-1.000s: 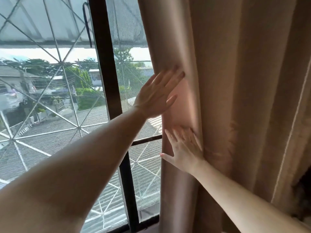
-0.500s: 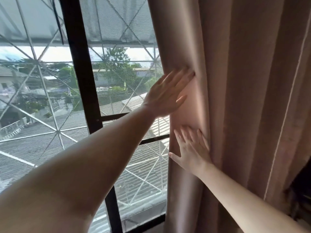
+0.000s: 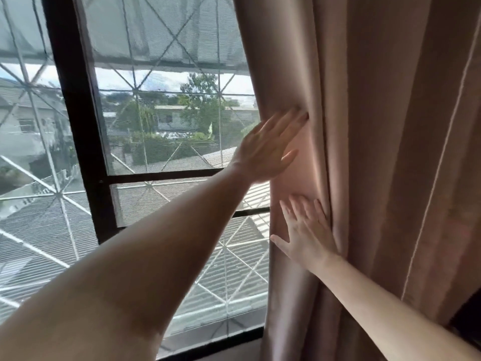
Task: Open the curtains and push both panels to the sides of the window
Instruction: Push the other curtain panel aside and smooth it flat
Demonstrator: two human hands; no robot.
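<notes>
A pink-beige curtain panel [image 3: 377,126] hangs bunched in folds over the right half of the view. Its left edge stands right of the window's middle. My left hand [image 3: 265,149] lies flat against the panel's leading fold, fingers straight and pointing up to the right. Below it my right hand [image 3: 307,230] presses flat on the same fold, fingers spread, thumb out to the left. Neither hand grips the cloth. The window [image 3: 166,126] is uncovered to the left. No other curtain panel is in view.
A dark window frame post [image 3: 75,121] runs top to bottom at the left, with a dark crossbar [image 3: 161,177]. White diagonal security bars and a mesh screen cover the glass. Roofs and trees lie outside. A dark object [image 3: 468,316] sits at the lower right behind the curtain.
The curtain's edge has shifted right with both flat hands on it, baring more glass. The view has turned right, so the frame post sits further left.
</notes>
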